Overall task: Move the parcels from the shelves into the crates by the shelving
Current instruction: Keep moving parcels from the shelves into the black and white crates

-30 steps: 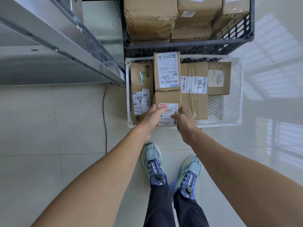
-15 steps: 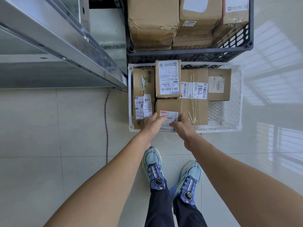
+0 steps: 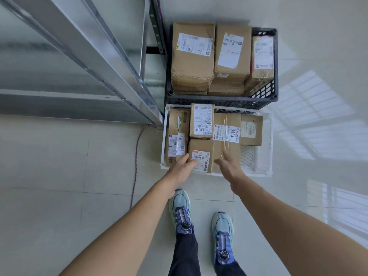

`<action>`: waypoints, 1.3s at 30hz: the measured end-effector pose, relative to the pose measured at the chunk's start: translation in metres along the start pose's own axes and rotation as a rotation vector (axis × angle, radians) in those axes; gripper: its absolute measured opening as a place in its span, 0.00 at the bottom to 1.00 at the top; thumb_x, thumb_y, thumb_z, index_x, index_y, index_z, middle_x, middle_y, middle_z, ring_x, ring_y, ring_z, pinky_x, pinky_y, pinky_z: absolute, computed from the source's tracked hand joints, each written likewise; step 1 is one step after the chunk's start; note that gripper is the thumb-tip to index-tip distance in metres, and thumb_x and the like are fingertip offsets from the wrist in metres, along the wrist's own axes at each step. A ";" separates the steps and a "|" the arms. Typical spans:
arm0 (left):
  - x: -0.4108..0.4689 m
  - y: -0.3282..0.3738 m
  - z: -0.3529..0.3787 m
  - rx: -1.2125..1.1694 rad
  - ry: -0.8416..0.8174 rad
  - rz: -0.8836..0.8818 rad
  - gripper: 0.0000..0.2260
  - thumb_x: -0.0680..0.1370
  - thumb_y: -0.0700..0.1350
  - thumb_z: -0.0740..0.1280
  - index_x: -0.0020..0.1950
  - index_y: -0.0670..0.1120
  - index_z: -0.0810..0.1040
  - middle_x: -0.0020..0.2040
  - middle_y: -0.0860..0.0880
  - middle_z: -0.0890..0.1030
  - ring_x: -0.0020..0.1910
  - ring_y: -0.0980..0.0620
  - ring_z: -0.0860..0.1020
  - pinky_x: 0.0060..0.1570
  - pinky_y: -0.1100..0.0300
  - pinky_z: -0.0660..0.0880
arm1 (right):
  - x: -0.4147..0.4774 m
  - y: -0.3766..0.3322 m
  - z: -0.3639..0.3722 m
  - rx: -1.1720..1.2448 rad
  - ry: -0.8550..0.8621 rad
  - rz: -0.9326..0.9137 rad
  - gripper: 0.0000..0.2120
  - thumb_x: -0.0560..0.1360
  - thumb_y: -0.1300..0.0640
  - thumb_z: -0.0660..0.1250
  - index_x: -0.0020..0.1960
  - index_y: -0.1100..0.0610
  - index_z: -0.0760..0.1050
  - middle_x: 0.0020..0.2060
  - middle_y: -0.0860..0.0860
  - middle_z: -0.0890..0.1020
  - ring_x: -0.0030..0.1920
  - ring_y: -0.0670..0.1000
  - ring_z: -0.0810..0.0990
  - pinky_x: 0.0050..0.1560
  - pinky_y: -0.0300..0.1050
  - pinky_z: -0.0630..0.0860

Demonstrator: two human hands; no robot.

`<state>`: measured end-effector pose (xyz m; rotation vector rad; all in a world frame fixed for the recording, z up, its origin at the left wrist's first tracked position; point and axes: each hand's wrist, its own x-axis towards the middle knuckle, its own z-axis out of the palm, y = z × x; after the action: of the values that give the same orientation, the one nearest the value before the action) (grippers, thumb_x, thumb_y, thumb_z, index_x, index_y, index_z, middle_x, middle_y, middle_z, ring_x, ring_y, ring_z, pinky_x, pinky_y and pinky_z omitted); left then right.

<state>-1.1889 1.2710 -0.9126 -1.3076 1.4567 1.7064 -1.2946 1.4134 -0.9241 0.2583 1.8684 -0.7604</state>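
A white crate (image 3: 264, 172) on the floor holds several brown cardboard parcels. A small parcel (image 3: 201, 149) with a white barcode label lies at its near edge. My left hand (image 3: 182, 169) hovers over that parcel's near left corner with straight fingers. My right hand (image 3: 229, 166) is spread open just to the parcel's right, over a larger taped parcel (image 3: 227, 134). Neither hand holds anything. Behind the white crate, a black crate (image 3: 223, 100) is filled with bigger parcels (image 3: 192, 56).
Grey metal shelving (image 3: 99, 62) runs along the left, its corner post touching the white crate's far left corner. A red-blue cord (image 3: 136, 172) trails over the tiled floor. My two feet in blue shoes (image 3: 181, 212) stand just before the crate.
Both hands held the small parcel's near edge earlier; now they have let go and drawn back, the right hand spreading to the right. My view has risen, showing more of the black crate.
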 end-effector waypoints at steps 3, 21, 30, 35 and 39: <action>-0.046 0.037 -0.006 0.113 0.021 0.056 0.31 0.83 0.57 0.63 0.84 0.51 0.57 0.83 0.50 0.59 0.81 0.49 0.59 0.77 0.52 0.56 | -0.042 -0.034 -0.017 -0.154 -0.033 -0.123 0.30 0.85 0.54 0.57 0.83 0.58 0.50 0.82 0.56 0.56 0.80 0.58 0.58 0.78 0.56 0.57; -0.443 0.256 -0.045 0.586 0.471 0.467 0.30 0.85 0.56 0.57 0.84 0.46 0.54 0.84 0.47 0.54 0.82 0.45 0.53 0.78 0.54 0.52 | -0.388 -0.269 -0.118 -0.831 0.222 -0.876 0.29 0.86 0.47 0.52 0.82 0.60 0.51 0.82 0.57 0.52 0.82 0.59 0.49 0.80 0.56 0.53; -0.606 0.237 -0.077 0.632 0.718 0.498 0.31 0.85 0.57 0.57 0.84 0.46 0.53 0.84 0.45 0.51 0.83 0.44 0.49 0.79 0.51 0.50 | -0.529 -0.293 -0.091 -0.956 0.237 -1.101 0.29 0.85 0.47 0.51 0.83 0.57 0.50 0.83 0.54 0.51 0.82 0.55 0.50 0.80 0.54 0.54; -0.674 0.201 -0.111 0.642 0.848 0.463 0.32 0.85 0.58 0.57 0.84 0.45 0.54 0.84 0.44 0.51 0.83 0.44 0.51 0.79 0.51 0.51 | -0.593 -0.298 -0.037 -1.058 0.217 -1.234 0.30 0.85 0.45 0.52 0.82 0.58 0.53 0.81 0.54 0.56 0.81 0.55 0.53 0.79 0.51 0.55; -0.717 0.158 -0.151 0.637 0.915 0.401 0.33 0.84 0.60 0.58 0.84 0.47 0.53 0.84 0.46 0.50 0.82 0.40 0.50 0.79 0.44 0.54 | -0.644 -0.308 0.016 -1.117 0.203 -1.335 0.29 0.86 0.45 0.52 0.81 0.60 0.55 0.79 0.57 0.60 0.80 0.57 0.57 0.77 0.50 0.58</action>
<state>-1.0004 1.2175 -0.1891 -1.5308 2.6300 0.6360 -1.1645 1.2718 -0.2361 -1.7901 2.2199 -0.3457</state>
